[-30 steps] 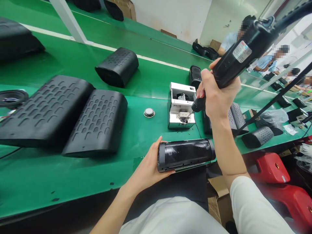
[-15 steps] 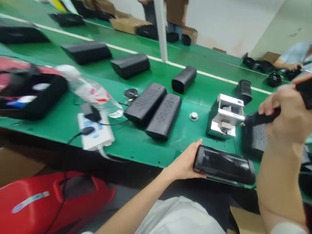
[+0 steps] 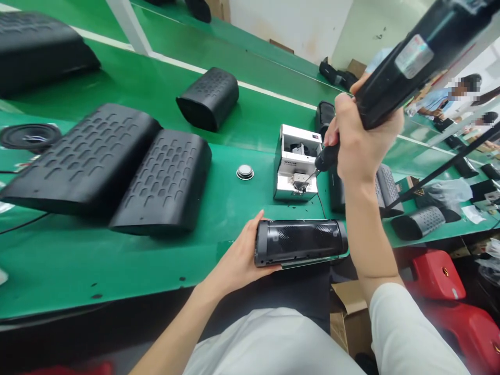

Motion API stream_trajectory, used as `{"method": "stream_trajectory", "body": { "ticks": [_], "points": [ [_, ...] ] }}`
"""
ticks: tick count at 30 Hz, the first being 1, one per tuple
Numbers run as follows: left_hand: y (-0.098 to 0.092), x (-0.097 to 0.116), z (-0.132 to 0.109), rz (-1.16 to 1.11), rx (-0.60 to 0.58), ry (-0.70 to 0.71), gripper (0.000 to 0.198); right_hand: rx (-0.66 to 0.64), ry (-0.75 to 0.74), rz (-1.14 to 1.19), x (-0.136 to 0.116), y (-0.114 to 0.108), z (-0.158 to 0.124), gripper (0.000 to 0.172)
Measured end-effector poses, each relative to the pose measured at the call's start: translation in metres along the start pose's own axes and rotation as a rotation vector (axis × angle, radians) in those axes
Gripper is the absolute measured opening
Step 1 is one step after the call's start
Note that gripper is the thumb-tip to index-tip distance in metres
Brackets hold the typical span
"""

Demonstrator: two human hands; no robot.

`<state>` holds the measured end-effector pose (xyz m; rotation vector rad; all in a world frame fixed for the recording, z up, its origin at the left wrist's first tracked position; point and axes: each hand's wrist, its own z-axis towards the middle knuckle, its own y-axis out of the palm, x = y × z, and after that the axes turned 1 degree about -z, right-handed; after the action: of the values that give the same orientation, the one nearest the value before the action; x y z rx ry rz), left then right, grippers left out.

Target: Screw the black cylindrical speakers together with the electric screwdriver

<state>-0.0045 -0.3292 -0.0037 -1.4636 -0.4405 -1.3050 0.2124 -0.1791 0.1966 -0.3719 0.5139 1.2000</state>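
My left hand (image 3: 242, 249) grips the left end of a black speaker (image 3: 302, 240), which lies lengthwise at the table's front edge. Its glossy dark front faces up towards me. My right hand (image 3: 363, 135) is closed around a black electric screwdriver (image 3: 406, 67), held tilted with its body up to the right. The screwdriver's thin bit points down left and reaches the front of a silver and black screw feeder (image 3: 299, 161); whether a screw sits on the bit is too small to tell. A small round metal-rimmed disc (image 3: 245, 172) lies left of the feeder.
Black ribbed speaker housings (image 3: 167, 179) stand on the green table (image 3: 226, 203) at left, with another housing (image 3: 209, 99) behind. More housings (image 3: 420, 221) and a plastic bag (image 3: 449, 192) are at right. Red stools (image 3: 439, 273) and a cardboard box (image 3: 347, 307) are below. Other people work at far right.
The view has swung to the right and closer. My right hand has brought the screwdriver's bit to the feeder's front. My left hand still grips the speaker, which now lies more level.
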Motion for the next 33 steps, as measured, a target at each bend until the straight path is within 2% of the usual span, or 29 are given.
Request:
{"method": "stream_trajectory", "body": {
  "ticks": [7,16,20,23,27,33],
  "points": [
    [-0.002,0.0,0.0,-0.002,0.006,0.01,0.127,0.018,-0.083,-0.046,-0.002,-0.001,-0.003,0.052],
    [0.0,-0.003,-0.001,0.011,0.017,0.005,0.125,0.035,-0.02,0.034,0.001,0.003,-0.006,0.039],
    [-0.001,-0.001,0.0,0.004,0.012,0.011,0.124,0.098,-0.038,0.035,0.005,0.006,-0.006,0.042],
    [-0.002,0.0,0.0,0.004,0.01,0.011,0.123,0.079,-0.007,-0.027,0.002,0.006,-0.009,0.043],
    [-0.003,0.0,0.0,0.002,0.015,0.004,0.124,0.027,0.05,0.006,-0.013,-0.007,-0.009,0.039],
    [-0.004,-0.001,-0.001,0.017,-0.003,-0.004,0.121,0.011,0.11,0.13,-0.07,-0.048,-0.001,0.02]
  ]
}}
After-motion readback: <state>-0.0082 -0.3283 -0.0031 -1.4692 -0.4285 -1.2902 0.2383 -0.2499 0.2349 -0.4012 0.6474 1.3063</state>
